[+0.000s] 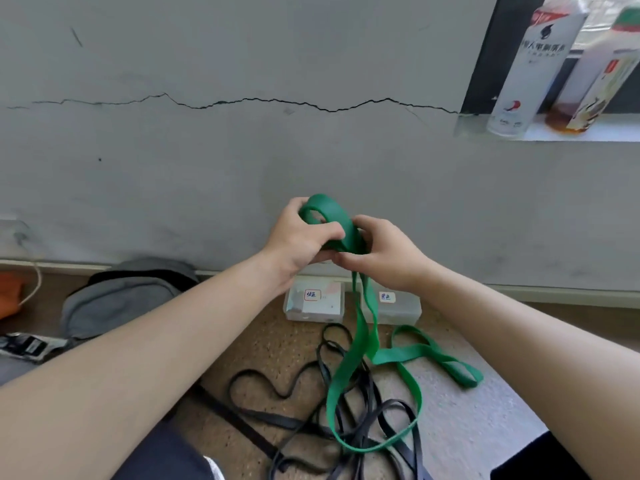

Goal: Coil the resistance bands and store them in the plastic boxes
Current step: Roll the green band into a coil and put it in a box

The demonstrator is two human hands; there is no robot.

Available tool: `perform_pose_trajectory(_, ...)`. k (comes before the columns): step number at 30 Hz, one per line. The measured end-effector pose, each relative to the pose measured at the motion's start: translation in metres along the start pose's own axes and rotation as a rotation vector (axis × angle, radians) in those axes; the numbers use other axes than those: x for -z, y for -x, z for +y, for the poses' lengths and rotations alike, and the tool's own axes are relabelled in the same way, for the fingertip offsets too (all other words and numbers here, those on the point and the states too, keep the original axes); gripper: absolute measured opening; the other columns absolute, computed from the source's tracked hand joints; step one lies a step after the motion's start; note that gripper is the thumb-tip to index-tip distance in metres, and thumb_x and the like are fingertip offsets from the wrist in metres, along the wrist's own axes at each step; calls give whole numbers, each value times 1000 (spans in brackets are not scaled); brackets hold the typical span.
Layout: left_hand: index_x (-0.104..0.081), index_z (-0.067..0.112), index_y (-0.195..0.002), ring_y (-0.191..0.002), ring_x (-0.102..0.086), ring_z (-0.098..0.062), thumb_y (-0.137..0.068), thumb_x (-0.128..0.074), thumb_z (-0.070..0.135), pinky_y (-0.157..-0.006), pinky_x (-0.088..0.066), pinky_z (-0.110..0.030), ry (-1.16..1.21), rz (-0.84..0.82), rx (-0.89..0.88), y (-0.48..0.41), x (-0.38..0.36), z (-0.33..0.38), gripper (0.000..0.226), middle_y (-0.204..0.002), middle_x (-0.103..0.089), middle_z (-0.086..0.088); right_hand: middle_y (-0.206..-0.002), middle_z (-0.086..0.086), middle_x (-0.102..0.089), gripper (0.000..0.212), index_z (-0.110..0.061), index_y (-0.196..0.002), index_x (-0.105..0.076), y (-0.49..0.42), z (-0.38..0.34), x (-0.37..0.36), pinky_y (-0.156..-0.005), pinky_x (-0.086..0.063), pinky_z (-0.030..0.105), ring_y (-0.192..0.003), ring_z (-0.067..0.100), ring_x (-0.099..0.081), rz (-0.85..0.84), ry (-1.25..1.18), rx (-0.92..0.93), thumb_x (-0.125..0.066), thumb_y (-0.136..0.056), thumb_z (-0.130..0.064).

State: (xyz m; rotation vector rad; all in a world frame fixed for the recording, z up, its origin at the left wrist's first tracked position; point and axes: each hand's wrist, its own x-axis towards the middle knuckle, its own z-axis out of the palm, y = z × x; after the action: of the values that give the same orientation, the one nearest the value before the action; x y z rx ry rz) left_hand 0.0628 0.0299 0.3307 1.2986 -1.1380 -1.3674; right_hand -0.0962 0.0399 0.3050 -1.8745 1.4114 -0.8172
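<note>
Coiling: a person winds a green band (349, 362) at chest height, seated on a speckled floor (460, 410)
Black bands: nearest the camera, a loose tangle (377, 427) of thin straps lies uncoiled on the floor between the knees
Green band, loose end: its long tail hangs from the hands and loops over the black tangle, one end resting on the floor to the right
Left hand: fingers and thumb (301, 237) curled around the small coil begun at the top, pressing the turns flat together
Right hand: fingertips (384, 251) pinching the strap just under the coil, feeding it
Handling: judged light, soft and springy; a flat rubbery strap that will likely unwind if the pinch eases, so the hold belongs on the coil's overlapping turns, not the tail
Boxes: two lidded clear plastic boxes (313, 303) (398, 304) with small labels stand side by side against the wall (242, 150), beyond the hands
Far right: two bottles (530, 64) on a ledge
</note>
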Motion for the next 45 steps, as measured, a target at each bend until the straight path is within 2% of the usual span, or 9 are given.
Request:
perform_pose_trajectory(6, -68, 12, -109, -96, -74, -23, -64, -81, 43, -78, -63, -35, -121, 57, 81, -6, 7, 0, 56, -108, -73, -12, -83, 3, -71, 18, -22, -92, -65, 7, 10, -1, -77, -53, 39, -79, 20, -67, -52, 134, -34, -73, -85, -36)
perform_pose_trajectory(9, -76, 12, -93, -91, -74, -20, -81, -80, 28, -79, -62, -31, -232, 85, 54, -10, 15, 1, 21, -94, -76, -8, -77, 0, -65, 16, -23, -88, -60, 9, 11, 1, -68, -49, 35, -68, 15, -60, -78, 156, -59, -72, -88, -33)
perform_pose_trajectory(11, -76, 10, -92, -90, -74, -20, -83, -79, 21, -77, -61, -28, -230, 81, 35, -9, 17, 2, 14, -94, -76, -10, -84, -2, -70, 26, -22, -106, -63, 11, 10, 2, -70, -53, 34, -71, 14, -65, -97, 115, -60, -75, -85, -32)
perform_pose_trajectory(13, -76, 7, -97, -90, -74, -20, -85, -78, 16, -74, -61, -25, -217, 72, 33, -7, 16, 3, 15, -96, -76, -12, -91, -2, -74, 37, -22, -115, -63, 13, 4, 5, -73, -56, 33, -77, 14, -70, -94, 12, -84, -77, -84, -39)
perform_pose_trajectory(18, -72, 3, -102, -77, -74, -14, -88, -73, 7, -69, -60, -20, -97, 15, 46, 4, 10, 9, 14, -96, -75, -14, -73, 4, -53, 53, -4, -89, -59, 13, -8, 9, -67, -42, 36, -64, 16, -54, 1, -210, -166, -51, -99, -55)
perform_pose_trajectory(29, -56, 22, -96, -89, -68, -14, -83, -78, 32, -73, -49, -26, 172, -23, 88, 23, -4, 13, 28, -95, -72, 0, -61, 4, -55, 24, -15, -83, -57, 15, -16, 13, -55, -37, 26, -54, 17, -47, -87, -658, -178, -54, -103, -27)
perform_pose_trajectory(34, -57, 22, -100, -102, -67, -19, -92, -69, 21, -86, -49, -30, 216, -143, -77, 30, -9, 13, 15, -98, -74, 0, -60, 3, -49, 19, -18, -83, -58, 16, -17, 23, -55, -32, 29, -52, 16, -43, -128, -907, -216, -54, -99, -29)
perform_pose_trajectory(39, -58, 17, -100, -79, -70, -21, -94, -67, 7, -86, -57, -36, 84, -108, -383, 35, -26, 11, 14, -84, -76, -8, -56, 0, -49, 15, -20, -85, -56, 15, -15, 21, -56, -28, 30, -51, 15, -41, -173, -995, -205, -58, -93, -32)
perform_pose_trajectory(45, -57, 14, -95, -77, -72, -23, -87, -75, 11, -84, -59, -47, -122, -201, -529, 34, -20, 16, 20, -82, -75, -8, -53, 0, -47, 24, -21, -67, -63, 19, -12, 26, -55, -28, 29, -49, 15, -37, -271, -994, -251, -62, -83, -38)
